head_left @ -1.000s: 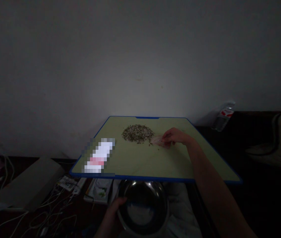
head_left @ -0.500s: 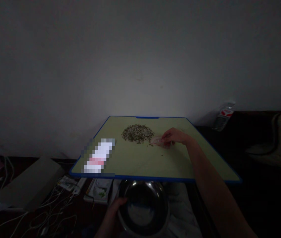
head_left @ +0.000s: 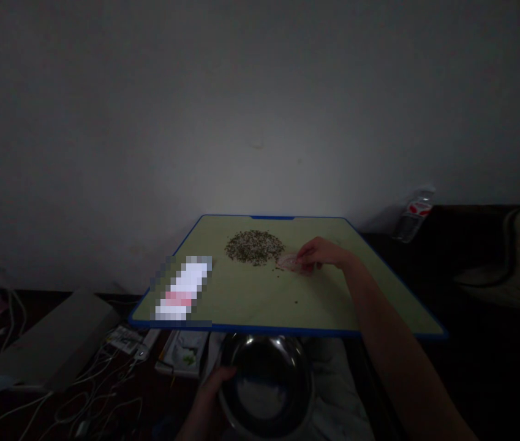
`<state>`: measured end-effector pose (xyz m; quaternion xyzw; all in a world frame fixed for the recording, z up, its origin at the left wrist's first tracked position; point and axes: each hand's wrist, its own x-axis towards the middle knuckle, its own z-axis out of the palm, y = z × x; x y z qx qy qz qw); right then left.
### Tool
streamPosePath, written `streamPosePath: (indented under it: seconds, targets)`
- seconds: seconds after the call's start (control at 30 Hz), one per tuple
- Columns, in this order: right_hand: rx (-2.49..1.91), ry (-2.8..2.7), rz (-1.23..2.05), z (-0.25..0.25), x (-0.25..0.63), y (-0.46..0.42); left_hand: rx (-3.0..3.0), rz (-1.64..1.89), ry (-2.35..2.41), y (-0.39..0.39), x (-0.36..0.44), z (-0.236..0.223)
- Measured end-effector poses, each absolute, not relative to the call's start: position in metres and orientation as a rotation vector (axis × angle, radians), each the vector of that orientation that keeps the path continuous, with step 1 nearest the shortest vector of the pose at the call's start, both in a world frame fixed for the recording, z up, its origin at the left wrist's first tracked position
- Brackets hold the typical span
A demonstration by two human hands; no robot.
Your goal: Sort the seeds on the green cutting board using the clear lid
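Note:
My left hand [head_left: 216, 386] grips the left rim of a shiny metal bowl [head_left: 266, 422], its thumb over the edge. The bowl sits below the front edge of a pale folding table [head_left: 241, 300] with a blue rim. Over the tabletop, the closed fingers of my right hand [head_left: 317, 252] hold a thin, pinkish see-through plastic piece [head_left: 288, 263]; its exact kind is unclear. This piece lies low at the right edge of a spread pile of small dark and light seeds or grains [head_left: 254, 247]. A single dark bit [head_left: 296, 302] lies nearer the front edge.
On the table's left side a bright phone-like screen [head_left: 184, 288] is blurred out. White cables [head_left: 89, 392], a grey panel [head_left: 57, 343] and a box [head_left: 181, 355] lie at the lower left. A clear plastic package [head_left: 414, 215] leans on the wall at right.
My right hand has shifted slightly left with the plastic piece. One loose dark bit now lies nearer the table's front edge. The bowl and my left hand stay in place.

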<state>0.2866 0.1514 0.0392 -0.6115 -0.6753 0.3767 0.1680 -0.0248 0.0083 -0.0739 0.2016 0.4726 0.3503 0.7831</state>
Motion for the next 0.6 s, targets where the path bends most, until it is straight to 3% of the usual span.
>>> streamPosePath:
  seconds: [0.6]
  targets:
    - [-1.613, -1.956, 1.092, 0.034, 0.285, 0.155, 0.399, 0.786, 0.996, 0.009, -0.029, -0.087]
